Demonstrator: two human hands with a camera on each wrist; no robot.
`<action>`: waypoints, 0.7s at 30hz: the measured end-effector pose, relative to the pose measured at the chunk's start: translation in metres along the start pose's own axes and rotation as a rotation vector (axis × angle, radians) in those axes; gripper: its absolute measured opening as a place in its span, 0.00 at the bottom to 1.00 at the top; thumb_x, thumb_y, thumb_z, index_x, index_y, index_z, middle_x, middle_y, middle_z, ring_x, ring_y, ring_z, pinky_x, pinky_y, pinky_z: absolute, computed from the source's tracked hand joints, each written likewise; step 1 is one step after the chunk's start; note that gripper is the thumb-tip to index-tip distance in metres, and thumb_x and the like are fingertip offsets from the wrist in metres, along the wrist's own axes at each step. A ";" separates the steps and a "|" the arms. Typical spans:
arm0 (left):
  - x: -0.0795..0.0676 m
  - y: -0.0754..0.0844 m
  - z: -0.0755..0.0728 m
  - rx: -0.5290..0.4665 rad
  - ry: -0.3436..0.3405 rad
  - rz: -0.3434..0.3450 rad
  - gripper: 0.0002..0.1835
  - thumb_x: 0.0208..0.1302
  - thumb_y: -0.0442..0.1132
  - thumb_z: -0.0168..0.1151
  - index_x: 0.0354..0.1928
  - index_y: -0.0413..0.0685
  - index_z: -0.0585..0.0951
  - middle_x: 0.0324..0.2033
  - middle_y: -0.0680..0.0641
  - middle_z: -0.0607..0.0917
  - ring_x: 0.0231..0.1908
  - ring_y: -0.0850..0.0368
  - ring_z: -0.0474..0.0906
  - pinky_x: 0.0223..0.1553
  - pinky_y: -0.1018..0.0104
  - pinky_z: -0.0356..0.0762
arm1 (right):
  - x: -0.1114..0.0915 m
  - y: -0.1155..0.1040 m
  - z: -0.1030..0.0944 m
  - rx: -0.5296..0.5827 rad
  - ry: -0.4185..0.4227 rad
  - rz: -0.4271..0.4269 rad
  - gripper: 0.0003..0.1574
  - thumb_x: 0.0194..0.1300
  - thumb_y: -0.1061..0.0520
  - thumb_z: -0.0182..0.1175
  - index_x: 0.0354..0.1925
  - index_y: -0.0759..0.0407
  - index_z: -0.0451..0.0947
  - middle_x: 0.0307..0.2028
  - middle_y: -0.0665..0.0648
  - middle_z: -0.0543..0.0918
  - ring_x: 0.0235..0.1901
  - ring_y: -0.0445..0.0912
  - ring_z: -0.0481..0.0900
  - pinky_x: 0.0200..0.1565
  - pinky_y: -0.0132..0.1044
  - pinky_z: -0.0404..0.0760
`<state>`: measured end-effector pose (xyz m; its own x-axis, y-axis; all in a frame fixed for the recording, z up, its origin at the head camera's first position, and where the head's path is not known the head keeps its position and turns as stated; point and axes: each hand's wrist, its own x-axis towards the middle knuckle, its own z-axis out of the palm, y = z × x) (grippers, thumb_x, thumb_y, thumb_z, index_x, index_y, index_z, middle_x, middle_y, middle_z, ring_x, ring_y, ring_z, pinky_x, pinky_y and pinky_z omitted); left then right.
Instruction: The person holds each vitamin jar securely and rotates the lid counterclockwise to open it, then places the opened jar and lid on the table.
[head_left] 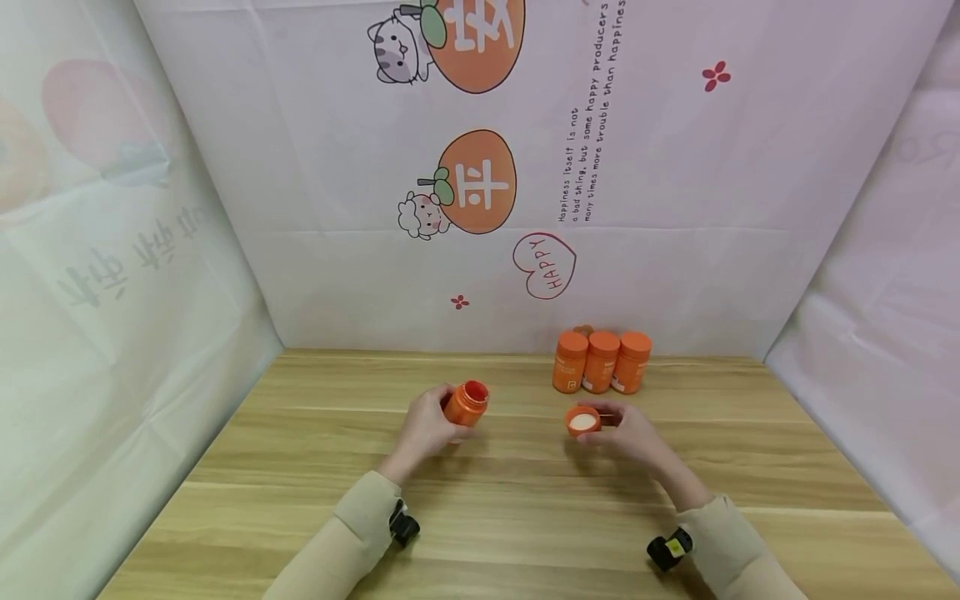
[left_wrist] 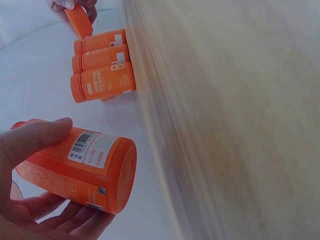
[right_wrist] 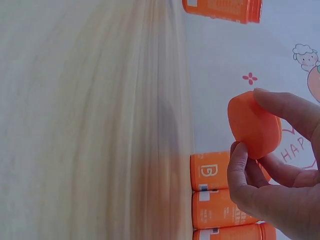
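My left hand (head_left: 431, 427) grips an orange bottle (head_left: 467, 403) whose open mouth tilts up and to the right. In the left wrist view the thumb lies along the top of this bottle (left_wrist: 80, 167), near a white barcode label, with fingers curled beneath. My right hand (head_left: 627, 430) pinches an orange cap (head_left: 582, 421) by its rim, its white inner side facing up toward the head camera. From the right wrist view the cap (right_wrist: 254, 124) shows its plain orange outer face between thumb and fingers. Bottle and cap are held apart, over the wooden table (head_left: 517, 517).
Three capped orange bottles (head_left: 600, 363) stand side by side at the table's back edge, just beyond my right hand. Behind them hangs a white printed cloth (head_left: 660, 275), with more cloth along both sides. A black wrist camera (head_left: 403, 525) sits on the left sleeve.
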<state>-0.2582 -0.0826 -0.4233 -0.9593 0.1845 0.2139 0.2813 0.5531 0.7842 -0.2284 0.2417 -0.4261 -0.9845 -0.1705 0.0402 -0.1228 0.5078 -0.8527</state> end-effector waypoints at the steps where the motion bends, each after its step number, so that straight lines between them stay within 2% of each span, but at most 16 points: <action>1: 0.001 -0.001 -0.001 0.003 -0.002 0.000 0.25 0.38 0.33 0.77 0.43 0.46 0.79 0.39 0.48 0.84 0.40 0.53 0.77 0.48 0.50 0.73 | 0.000 0.001 -0.001 -0.004 0.006 0.002 0.39 0.52 0.52 0.71 0.61 0.61 0.71 0.53 0.62 0.79 0.53 0.55 0.75 0.52 0.43 0.73; 12: 0.006 -0.010 -0.005 0.019 0.026 0.006 0.25 0.37 0.32 0.77 0.42 0.45 0.79 0.38 0.48 0.84 0.38 0.54 0.77 0.47 0.52 0.74 | 0.001 0.011 -0.009 -0.002 0.033 0.007 0.38 0.54 0.52 0.70 0.60 0.65 0.71 0.53 0.64 0.78 0.52 0.53 0.76 0.47 0.36 0.74; 21: 0.007 -0.013 -0.010 0.017 0.030 -0.052 0.27 0.40 0.32 0.76 0.47 0.42 0.78 0.42 0.45 0.84 0.42 0.51 0.78 0.51 0.48 0.74 | 0.003 0.021 -0.019 -0.031 0.067 0.029 0.41 0.54 0.52 0.70 0.60 0.69 0.68 0.54 0.67 0.77 0.51 0.55 0.76 0.46 0.34 0.75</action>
<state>-0.2690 -0.0967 -0.4265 -0.9729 0.1306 0.1910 0.2313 0.5753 0.7846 -0.2359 0.2679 -0.4338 -0.9937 -0.0991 0.0517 -0.0972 0.5377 -0.8375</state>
